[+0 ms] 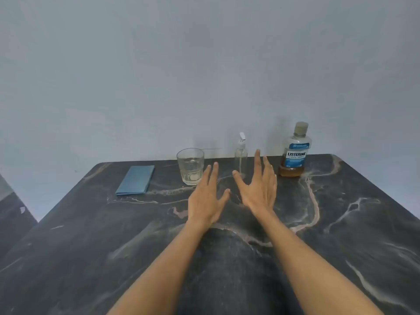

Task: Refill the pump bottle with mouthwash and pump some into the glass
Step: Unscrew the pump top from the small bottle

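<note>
1. Nothing is opened yet; refilling looks about to begin, judging by the capped Listerine mouthwash bottle with amber liquid point(294, 151).
2. Next, likely unscrewing the pump top of the small clear pump bottle point(241, 155), standing between the bottle and the clear drinking glass point(190, 165).
3. Left hand point(208, 196) and right hand point(259, 187) hover over the dark marbled worktop point(341, 235), fingers straight and spread, holding nothing.

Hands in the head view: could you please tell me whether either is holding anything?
Nothing is held: left hand and right hand are both open above the table.
</note>
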